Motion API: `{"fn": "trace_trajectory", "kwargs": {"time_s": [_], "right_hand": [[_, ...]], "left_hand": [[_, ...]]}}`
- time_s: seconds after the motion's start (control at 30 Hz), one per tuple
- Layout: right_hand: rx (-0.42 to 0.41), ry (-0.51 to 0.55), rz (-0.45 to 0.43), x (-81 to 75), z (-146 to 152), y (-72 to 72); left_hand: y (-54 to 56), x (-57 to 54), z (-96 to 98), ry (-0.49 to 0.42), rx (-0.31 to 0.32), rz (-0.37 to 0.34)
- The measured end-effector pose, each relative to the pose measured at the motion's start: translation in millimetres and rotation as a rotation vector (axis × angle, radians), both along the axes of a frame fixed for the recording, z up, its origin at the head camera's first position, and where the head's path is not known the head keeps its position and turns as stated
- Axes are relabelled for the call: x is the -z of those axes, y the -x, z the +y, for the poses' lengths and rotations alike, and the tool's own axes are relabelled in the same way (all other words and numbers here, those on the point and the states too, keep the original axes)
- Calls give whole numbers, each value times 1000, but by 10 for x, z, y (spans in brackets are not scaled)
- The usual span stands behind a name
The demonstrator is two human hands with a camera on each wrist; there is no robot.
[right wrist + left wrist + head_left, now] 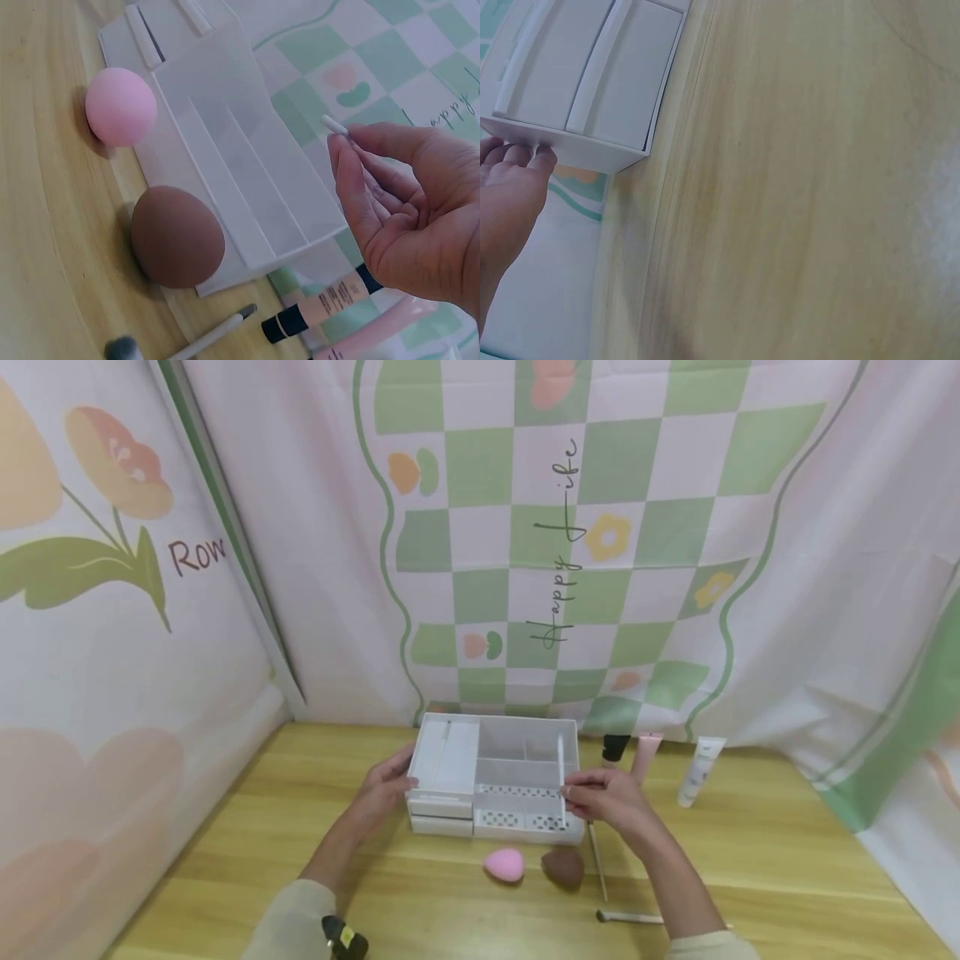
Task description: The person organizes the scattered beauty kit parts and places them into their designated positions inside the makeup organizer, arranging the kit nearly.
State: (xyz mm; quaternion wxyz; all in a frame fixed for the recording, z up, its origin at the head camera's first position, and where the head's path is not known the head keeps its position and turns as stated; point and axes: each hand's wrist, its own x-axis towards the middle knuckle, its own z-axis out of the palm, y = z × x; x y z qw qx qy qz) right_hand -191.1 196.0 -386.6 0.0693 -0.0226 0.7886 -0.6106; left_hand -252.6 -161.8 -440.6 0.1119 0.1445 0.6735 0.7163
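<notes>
A white makeup organizer (528, 742) with compartments and small drawers (441, 826) stands on the table. My left hand (381, 787) touches its left side; in the left wrist view the fingertips (544, 159) rest against the side wall beside the drawers. My right hand (609, 795) pinches a thin white stick (562, 768), like a makeup brush handle, between thumb and fingertips. The stick stands nearly upright in the head view, over the organizer's right compartments. Its pale end (334, 124) shows past the fingertips in the right wrist view; the other end is hidden there.
A thin brush (442, 752) lies on the organizer's left top. In front are a pink sponge (505, 865), a brown sponge (563, 867) and two brushes (597, 860). A black-capped tube (615, 748), pink tube (646, 755) and white tube (701, 772) stand right, before the curtain.
</notes>
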Motion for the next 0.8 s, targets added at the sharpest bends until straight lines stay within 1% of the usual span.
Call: {"fn": "trace_trajectory", "kwargs": {"time_s": [0.13,0.27,0.5,0.63,0.8], "right_hand": [[-4,-3,15,-19,-59,26],[-20,6,11,-20,-104,45],[-44,59,-21,-18,-197,77],[-50,70,-41,-17,-279,96],[-58,71,-58,-5,-395,129]], "left_hand": [[2,-3,4,-6,6,0],[4,-9,9,-5,6,1],[-4,-9,14,-5,-3,6],[-12,-6,14,-2,-11,-2],[-13,-9,10,7,-7,-14]]}}
